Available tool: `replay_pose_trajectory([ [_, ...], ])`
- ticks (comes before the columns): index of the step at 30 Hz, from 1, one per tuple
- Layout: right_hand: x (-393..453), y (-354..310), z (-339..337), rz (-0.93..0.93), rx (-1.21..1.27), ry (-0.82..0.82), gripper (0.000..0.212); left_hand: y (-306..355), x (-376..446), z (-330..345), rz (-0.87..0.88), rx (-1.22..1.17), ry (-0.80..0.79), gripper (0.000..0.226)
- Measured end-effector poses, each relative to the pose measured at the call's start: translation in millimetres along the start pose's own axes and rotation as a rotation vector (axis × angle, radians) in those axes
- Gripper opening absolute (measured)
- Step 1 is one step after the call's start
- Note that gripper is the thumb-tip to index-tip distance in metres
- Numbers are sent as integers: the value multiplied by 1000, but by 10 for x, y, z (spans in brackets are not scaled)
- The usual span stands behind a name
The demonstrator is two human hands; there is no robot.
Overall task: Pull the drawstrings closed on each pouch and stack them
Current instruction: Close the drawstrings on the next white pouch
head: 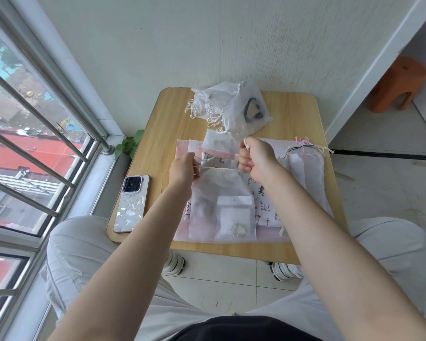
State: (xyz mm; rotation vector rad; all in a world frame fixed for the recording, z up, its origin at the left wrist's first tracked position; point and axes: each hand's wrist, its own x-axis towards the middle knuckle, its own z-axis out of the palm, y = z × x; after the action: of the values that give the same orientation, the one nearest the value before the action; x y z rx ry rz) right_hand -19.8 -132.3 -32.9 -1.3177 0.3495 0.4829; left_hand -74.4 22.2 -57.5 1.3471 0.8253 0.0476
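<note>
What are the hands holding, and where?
Both hands, left and right, pinch the drawstrings at the top of a sheer white pouch, one on each side.

- A home balcony corner: barred sliding window (35,148) overlooking red rooftops.
- Small light wooden bench (298,114) against the white wall, pale floor tiles (384,193).
- Orange plastic stool (399,87), green potted plant (130,143).

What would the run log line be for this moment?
step: closing pouch | left hand: pinches drawstring | right hand: grips drawstring | translucent pouch: on table, mouth partly gathered | closed pouches: piled at far edge
</note>
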Motion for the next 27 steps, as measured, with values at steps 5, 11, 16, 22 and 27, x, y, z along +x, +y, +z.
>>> replay_pose_trajectory([
  [5, -59, -32, -20, -140, -488, -30, 17, -22, -19, -31, 61, 55, 31, 32],
  [11, -82, -54, -62, -228, -1166, -255, 28, 42, 61, -95, 225, 263, 75, 15],
  [16, -137, -27, 1, -297, -1312, -301, 30, 43, 98, -76, 475, 374, 343, 42],
  [22, -169, 4, 56, -324, -1276, -315, 28, 58, 57, -35, 560, 689, -206, 27],
  [27, -176, 1, 48, -363, -1253, -309, 9, 96, 54, -55, 535, 1052, -182, 18],
])
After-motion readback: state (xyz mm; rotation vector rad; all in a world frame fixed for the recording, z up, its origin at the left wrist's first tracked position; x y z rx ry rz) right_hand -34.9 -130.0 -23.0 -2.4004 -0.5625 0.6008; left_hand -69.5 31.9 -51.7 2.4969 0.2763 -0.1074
